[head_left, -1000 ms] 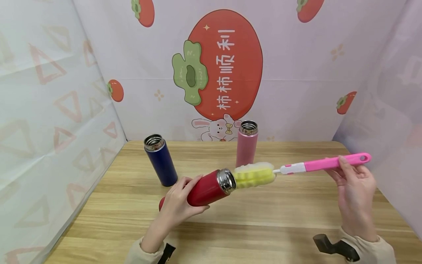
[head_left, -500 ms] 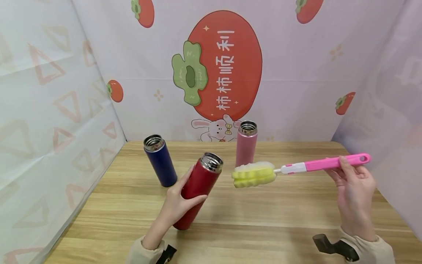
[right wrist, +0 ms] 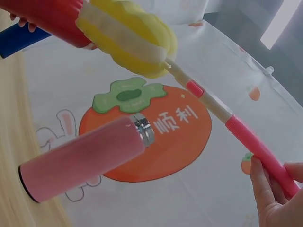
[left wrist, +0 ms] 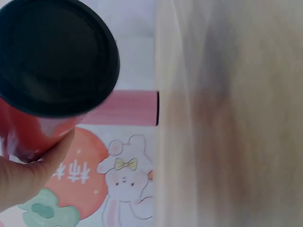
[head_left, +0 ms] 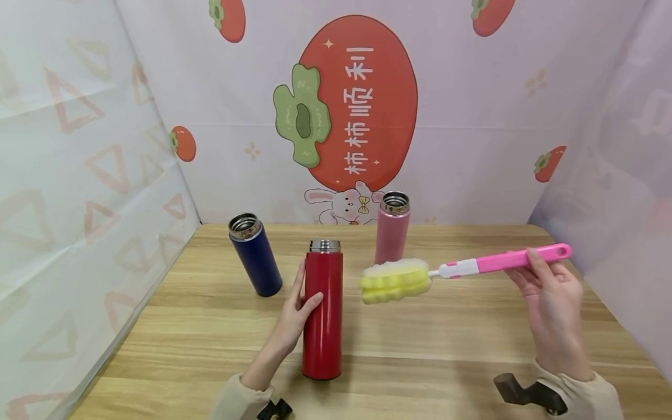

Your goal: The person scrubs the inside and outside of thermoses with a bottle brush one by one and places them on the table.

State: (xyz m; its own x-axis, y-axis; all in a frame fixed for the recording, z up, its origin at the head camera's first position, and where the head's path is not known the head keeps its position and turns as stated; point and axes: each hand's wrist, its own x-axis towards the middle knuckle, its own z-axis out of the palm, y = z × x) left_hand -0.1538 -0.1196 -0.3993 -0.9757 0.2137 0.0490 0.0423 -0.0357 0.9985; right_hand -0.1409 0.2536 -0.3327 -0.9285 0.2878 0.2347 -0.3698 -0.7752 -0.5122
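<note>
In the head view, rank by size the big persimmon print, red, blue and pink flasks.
1. Big persimmon print
2. Red flask
3. Blue flask and pink flask: unsure, since the sponge brush hides the pink one's base.

Brush (head_left: 462,268): right of front bottle (head_left: 324,324) | two bottles (head_left: 257,259): behind (either side)

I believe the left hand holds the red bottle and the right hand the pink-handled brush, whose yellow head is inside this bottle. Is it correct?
No: the head view shows the yellow head outside the red bottle, with a gap between them. The left hand does hold that bottle, and the right hand the brush.
</note>
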